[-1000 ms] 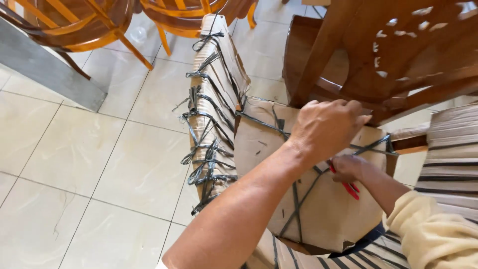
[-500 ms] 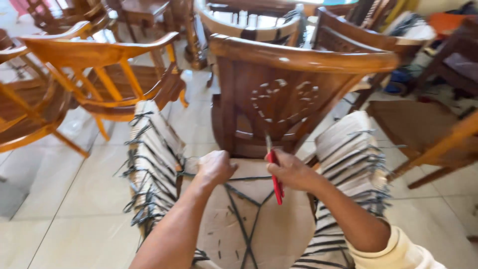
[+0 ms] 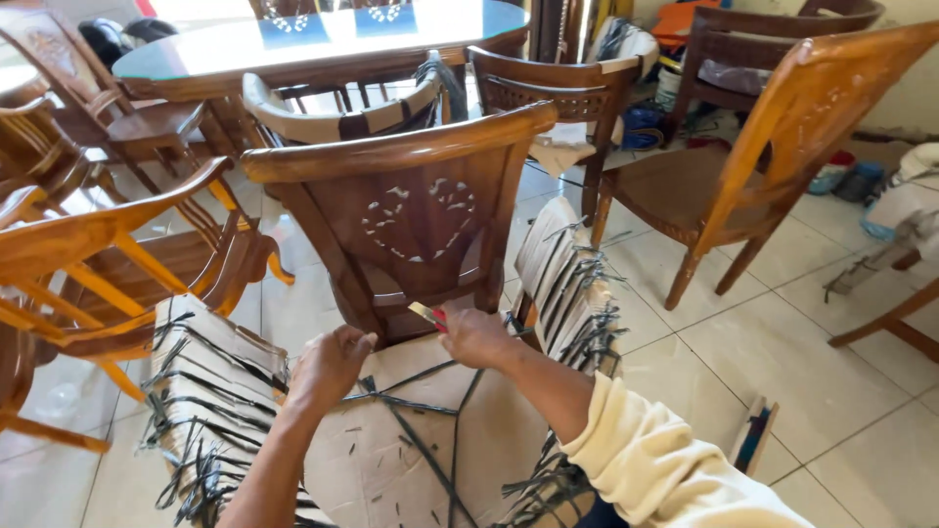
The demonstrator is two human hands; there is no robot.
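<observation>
A cardboard-wrapped chair [image 3: 411,450], tied with black plastic straps [image 3: 421,403], stands right below me. My left hand [image 3: 328,367] grips a strap on top of the cardboard. My right hand [image 3: 476,337] holds a red-handled cutter [image 3: 428,314], its blade pointing up and left near the strap crossing. Frayed cut strap ends hang down the wrapped sides [image 3: 210,391]. A cream sleeve covers my right arm.
A dark carved wooden chair [image 3: 411,215] stands just behind the wrapped one. Orange wooden chairs [image 3: 108,254] crowd the left, another chair [image 3: 763,166] is at right. A glass-topped table [image 3: 323,34] is at the back. Tiled floor [image 3: 782,362] lies to the right.
My view has lifted from the wrapped seat to the room. Both hands have come together at the top of the cardboard, the cutter now beside the strap crossing.
</observation>
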